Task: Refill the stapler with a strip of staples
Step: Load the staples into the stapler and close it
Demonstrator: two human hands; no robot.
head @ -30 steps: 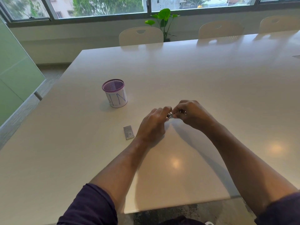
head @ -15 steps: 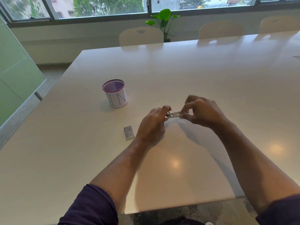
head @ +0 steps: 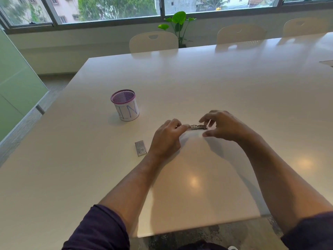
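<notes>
A small metal stapler (head: 197, 127) lies lengthwise between my hands, low over the white table (head: 225, 83). My left hand (head: 168, 138) pinches its left end with thumb and fingers. My right hand (head: 222, 126) hovers around its right end with fingers spread and blurred; whether they touch the stapler is unclear. A small grey staple box (head: 140, 148) lies flat on the table just left of my left wrist. No loose strip of staples is visible.
A purple-rimmed mesh pen cup (head: 125, 105) with a white paper wrap stands to the left, beyond the box. Chairs (head: 153, 42) line the table's far side, with a green plant (head: 178, 20) by the window. The table's near edge runs below my forearms.
My right hand has slid to the right along the stapler and loosened from a closed pinch to spread fingers. More of the metal stapler shows between the hands. My left hand stayed put.
</notes>
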